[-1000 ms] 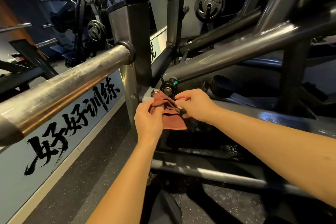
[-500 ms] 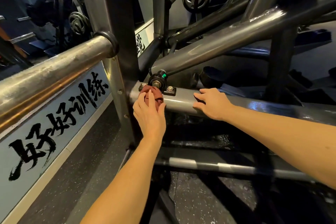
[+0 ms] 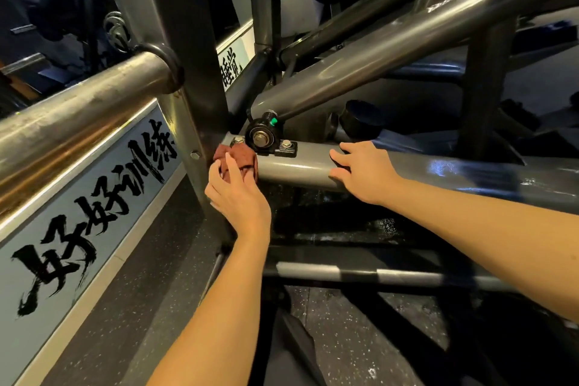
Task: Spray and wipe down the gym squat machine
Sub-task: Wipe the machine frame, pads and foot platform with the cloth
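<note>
Speckled dark floor (image 3: 141, 307) carries the squat machine (image 3: 300, 166).

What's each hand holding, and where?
Left hand presses the bunched reddish-brown cloth, by its lower half, onto the grey frame tube; right hand rests on it.

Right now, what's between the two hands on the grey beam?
Head view: bare grey beam between the left hand, pressing the cloth, and the right hand. A black bearing block sits bolted on top, beside the cloth.
</note>
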A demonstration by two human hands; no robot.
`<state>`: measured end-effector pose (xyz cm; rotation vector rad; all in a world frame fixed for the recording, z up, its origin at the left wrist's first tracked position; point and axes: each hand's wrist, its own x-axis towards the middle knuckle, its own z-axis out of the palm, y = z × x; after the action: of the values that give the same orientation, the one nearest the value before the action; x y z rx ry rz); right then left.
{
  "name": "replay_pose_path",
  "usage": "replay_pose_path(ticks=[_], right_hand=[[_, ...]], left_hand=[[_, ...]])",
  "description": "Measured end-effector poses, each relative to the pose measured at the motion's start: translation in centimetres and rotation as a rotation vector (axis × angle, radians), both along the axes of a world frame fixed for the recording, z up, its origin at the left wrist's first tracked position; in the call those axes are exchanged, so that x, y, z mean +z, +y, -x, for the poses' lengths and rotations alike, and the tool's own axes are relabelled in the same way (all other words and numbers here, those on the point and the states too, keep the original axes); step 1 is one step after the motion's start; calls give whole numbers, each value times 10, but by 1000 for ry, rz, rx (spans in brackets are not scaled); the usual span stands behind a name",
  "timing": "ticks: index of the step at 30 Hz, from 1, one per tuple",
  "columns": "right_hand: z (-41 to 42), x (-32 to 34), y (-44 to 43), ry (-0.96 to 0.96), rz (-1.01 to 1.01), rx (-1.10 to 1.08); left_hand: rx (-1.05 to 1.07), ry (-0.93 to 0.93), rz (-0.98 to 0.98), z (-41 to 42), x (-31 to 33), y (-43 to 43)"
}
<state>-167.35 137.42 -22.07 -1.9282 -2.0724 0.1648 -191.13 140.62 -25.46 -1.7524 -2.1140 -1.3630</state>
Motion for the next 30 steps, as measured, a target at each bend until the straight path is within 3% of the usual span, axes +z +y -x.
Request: replay_pose_path(ticks=[7, 11, 16, 24, 26, 30], right_hand=[[0, 1, -1, 12, 11, -17], [-1, 3, 0, 29, 36, 1], [-3, 10, 0, 57, 59, 27], [-10, 9, 8, 51, 107, 70], [-18, 11, 5, 138, 140, 111], [-35, 19, -18, 381, 74, 146]], left_hand=[[-252, -128, -22, -81, -38, -49], [-334, -200, -91, -67, -33, -46], [-116, -485, -140, -20, 4, -8], [-215, -291, -61, -95, -22, -43], [-280, -245, -11, -109, -29, -54], [-475, -376, 96, -104, -18, -75]])
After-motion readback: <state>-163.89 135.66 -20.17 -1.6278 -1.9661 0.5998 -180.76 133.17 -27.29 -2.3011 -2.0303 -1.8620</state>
